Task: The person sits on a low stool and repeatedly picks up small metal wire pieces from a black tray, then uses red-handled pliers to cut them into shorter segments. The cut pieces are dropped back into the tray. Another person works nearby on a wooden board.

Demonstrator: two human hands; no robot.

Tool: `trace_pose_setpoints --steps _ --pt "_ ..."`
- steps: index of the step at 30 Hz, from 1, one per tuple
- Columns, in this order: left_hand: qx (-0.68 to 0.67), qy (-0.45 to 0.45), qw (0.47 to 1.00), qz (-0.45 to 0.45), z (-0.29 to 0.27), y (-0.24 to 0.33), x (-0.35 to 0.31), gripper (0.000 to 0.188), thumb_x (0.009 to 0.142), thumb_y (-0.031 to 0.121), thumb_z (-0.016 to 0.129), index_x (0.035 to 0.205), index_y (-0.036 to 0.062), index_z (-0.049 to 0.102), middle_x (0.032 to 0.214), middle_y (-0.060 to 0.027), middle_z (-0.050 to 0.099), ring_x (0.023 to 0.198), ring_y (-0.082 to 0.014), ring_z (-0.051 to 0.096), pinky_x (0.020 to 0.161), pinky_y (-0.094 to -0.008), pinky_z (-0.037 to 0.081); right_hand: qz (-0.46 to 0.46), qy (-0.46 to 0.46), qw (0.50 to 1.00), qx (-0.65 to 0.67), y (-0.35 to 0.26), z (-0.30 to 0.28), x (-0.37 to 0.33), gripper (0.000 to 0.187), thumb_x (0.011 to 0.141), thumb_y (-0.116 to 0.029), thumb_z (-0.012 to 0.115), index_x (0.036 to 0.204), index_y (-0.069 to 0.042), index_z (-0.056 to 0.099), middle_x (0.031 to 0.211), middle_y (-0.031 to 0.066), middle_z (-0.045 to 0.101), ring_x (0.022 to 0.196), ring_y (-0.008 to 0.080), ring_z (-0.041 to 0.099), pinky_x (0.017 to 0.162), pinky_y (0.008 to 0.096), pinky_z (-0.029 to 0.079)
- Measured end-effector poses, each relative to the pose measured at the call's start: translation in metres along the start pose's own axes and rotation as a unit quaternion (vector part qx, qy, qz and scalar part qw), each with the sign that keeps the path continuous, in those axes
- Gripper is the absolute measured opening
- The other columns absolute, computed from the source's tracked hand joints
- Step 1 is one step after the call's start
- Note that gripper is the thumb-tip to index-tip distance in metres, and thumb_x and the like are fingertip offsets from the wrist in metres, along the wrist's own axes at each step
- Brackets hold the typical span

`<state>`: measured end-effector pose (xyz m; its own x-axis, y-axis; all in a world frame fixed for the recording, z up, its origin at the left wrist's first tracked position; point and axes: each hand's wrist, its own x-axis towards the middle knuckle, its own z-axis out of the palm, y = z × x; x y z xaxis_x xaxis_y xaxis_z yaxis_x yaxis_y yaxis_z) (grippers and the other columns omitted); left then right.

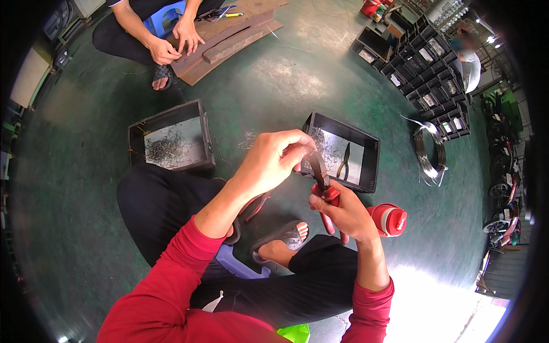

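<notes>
My right hand [350, 212] is closed round the red handles of a pair of pliers [320, 176], whose dark jaws point up and away from me. Close beside the jaw tips, the thumb and fingers of my left hand [270, 159] are pinched together; whatever they hold is too small to make out. Beyond both hands sits a black crate [373, 170] with small bent wire pieces [327, 142] in it. Another pair of pliers [345, 162] lies inside that crate. Partly hidden below my left wrist, a red-handled tool [257, 207] rests on the floor.
To the left stands another black crate [207, 132] with many wire pieces. A red jug [390, 219] is by my right wrist, and a wire coil [429, 150] lies farther right near stacked crates [426, 68]. Across from me, another person's hands [177, 46] work at a metal beam [229, 43].
</notes>
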<state>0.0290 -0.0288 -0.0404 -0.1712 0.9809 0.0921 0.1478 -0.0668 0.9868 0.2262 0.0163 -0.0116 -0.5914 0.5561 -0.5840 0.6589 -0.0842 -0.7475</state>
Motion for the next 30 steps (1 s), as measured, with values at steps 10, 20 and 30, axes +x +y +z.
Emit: trace_pose_setpoints --steps 10,20,30 --pt "-0.031 -0.017 0.999 -0.007 0.005 0.006 -0.004 0.018 0.092 0.014 0.056 0.105 0.0020 0.063 0.074 -0.0018 0.061 0.065 -0.0070 0.056 0.057 -0.0223 0.043 -0.056 0.103 0.992 -0.056 0.009 0.002 0.003 0.021 0.088 -0.018 0.063 0.099 -0.002 0.055 0.074 0.0038 0.059 0.059 0.0098 0.051 0.057 0.0256 0.043" --pt "0.087 0.063 0.989 0.106 0.021 0.003 -0.014 0.028 0.079 0.022 0.074 0.096 0.0034 0.063 0.052 -0.0019 0.040 0.045 -0.0084 0.036 0.043 -0.0263 0.032 -0.107 0.175 0.976 -0.074 0.009 0.011 0.005 0.025 0.080 -0.019 0.071 0.088 0.000 0.058 0.071 0.0127 0.064 0.063 0.0193 0.059 0.065 0.0319 0.048" --pt "0.109 0.120 0.980 0.117 0.030 -0.003 -0.019 0.024 0.081 0.020 0.072 0.090 0.0014 0.060 0.052 -0.0072 0.046 0.043 -0.0162 0.046 0.044 -0.0293 0.038 -0.147 0.229 0.957 -0.100 0.010 0.020 0.013 0.018 0.081 -0.013 0.069 0.088 -0.001 0.056 0.074 0.0154 0.064 0.067 0.0290 0.064 0.063 0.0330 0.048"
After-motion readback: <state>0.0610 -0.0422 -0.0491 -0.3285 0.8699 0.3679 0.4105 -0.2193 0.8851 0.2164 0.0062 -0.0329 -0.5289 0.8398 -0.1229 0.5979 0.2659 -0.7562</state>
